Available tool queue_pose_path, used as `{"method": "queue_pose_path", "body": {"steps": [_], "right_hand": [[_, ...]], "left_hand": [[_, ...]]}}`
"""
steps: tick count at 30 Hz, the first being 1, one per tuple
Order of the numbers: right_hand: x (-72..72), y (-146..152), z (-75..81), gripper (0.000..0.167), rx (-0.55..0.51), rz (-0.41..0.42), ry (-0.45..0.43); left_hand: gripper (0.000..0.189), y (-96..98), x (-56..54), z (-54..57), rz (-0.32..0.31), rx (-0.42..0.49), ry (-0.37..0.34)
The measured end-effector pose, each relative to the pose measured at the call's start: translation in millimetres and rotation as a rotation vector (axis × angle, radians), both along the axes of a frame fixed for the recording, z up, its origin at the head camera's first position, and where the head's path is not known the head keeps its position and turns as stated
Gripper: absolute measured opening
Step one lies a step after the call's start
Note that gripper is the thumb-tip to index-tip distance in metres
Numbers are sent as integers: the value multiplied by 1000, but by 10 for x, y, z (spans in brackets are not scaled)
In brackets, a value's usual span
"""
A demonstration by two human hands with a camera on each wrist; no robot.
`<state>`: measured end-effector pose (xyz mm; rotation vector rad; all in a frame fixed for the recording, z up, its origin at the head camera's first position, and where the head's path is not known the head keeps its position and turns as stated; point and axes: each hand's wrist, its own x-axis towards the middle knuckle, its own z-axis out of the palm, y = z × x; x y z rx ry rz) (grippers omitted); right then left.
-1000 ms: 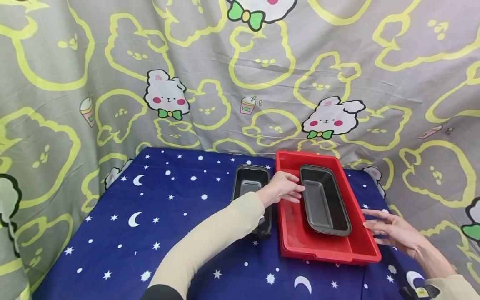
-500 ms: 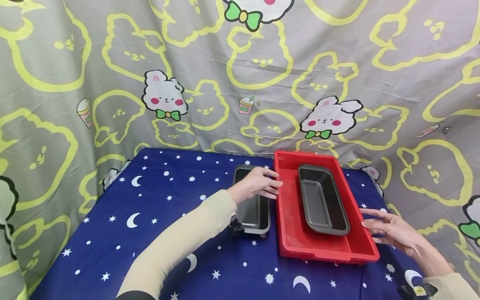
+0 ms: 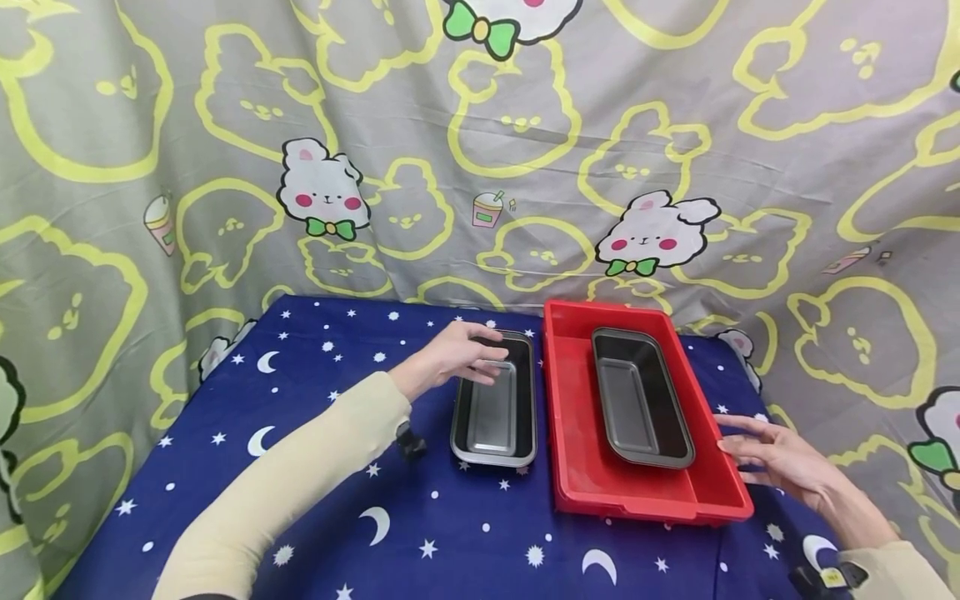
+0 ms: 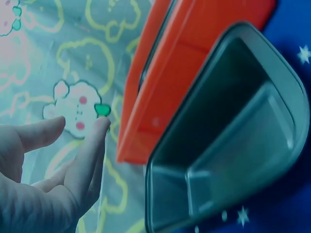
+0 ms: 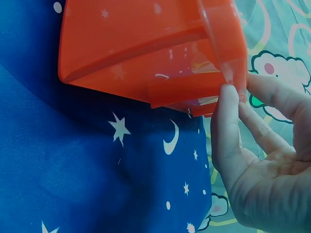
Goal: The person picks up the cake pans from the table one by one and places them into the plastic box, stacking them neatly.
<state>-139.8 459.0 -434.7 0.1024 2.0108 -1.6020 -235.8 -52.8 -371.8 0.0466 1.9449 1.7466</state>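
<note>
A dark loaf pan [image 3: 495, 412] lies on the blue cloth, left of a red tray [image 3: 588, 483]. My left hand [image 3: 459, 357] hovers over the pan's left side, fingers loosely extended and holding nothing. In the left wrist view, a gap separates those fingers [image 4: 85, 165] from the pan [image 4: 233, 160]. A second dark loaf pan [image 3: 637, 408] sits inside the red tray, toward its right side. My right hand [image 3: 787, 462] touches the tray's outer right side with fairly straight fingers. The right wrist view has a fingertip of the right hand [image 5: 267, 170] against the tray's rim [image 5: 226, 63].
The table wears a dark blue cloth [image 3: 300, 475] printed with stars and moons. Behind and around it hangs a grey curtain [image 3: 420, 83] with yellow outlines and white rabbits. The tray stands near the table's right edge.
My left hand has moved left, from beside the pan in the tray to above the other pan, which is now less covered. The right hand stays at the tray's side.
</note>
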Motion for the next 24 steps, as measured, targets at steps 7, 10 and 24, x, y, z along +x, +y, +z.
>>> {"method": "queue_pose_path", "body": {"steps": [7, 10, 24], "right_hand": [[2, -10, -2, 38, -14, 8, 1], [3, -12, 0, 38, -25, 10, 0], [10, -17, -5, 38, -20, 6, 3]], "left_hand": [[51, -337, -11, -97, 44, -33, 4], [52, -452, 5, -172, 62, -25, -3], [54, -689, 82, -670, 140, -38, -46]]}}
